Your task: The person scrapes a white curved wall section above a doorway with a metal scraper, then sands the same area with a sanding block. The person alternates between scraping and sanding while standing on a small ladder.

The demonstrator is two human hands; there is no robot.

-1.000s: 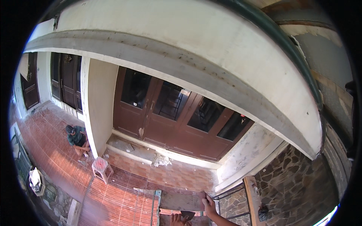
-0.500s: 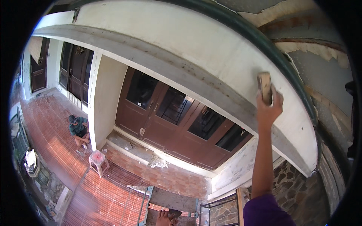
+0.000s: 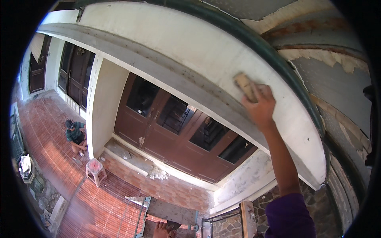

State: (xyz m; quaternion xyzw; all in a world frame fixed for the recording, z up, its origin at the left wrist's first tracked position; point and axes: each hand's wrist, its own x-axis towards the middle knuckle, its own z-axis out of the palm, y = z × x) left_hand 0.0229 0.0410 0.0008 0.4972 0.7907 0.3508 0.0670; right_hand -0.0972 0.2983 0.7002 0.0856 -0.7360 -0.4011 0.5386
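At the bottom edge, nearest the camera, the left hand (image 3: 160,230) rests on the grey scaffold platform (image 3: 170,210); only its knuckles show, so whether its fingers are spread or curled cannot be told. It seems placed there to steady the body while the other arm reaches up.

Just right of it, the purple sleeve (image 3: 289,216) rises from the lower edge and the bare forearm stretches up and slightly left. The right hand (image 3: 260,107) presses a small tan sanding block (image 3: 245,86) flat against the white fascia beam (image 3: 198,51); its fingers lie close together over the lower end of the block, the palm behind it, which suits pushing it firmly along the painted face. The block sits tilted, its long side running up to the left, with the upper end clear of the hand.

Right of the beam, a green pipe (image 3: 278,59) follows the curve, and beyond it peeling paint (image 3: 329,57) flakes off the soffit.

Farther down, 1 row of dark brown doors (image 3: 174,131) stands behind a white pillar (image 3: 104,107). On the red tiled floor (image 3: 43,135) at far left a person (image 3: 74,133) crouches near the pillar's base, with a pink plastic stool (image 3: 96,168) just beside them.
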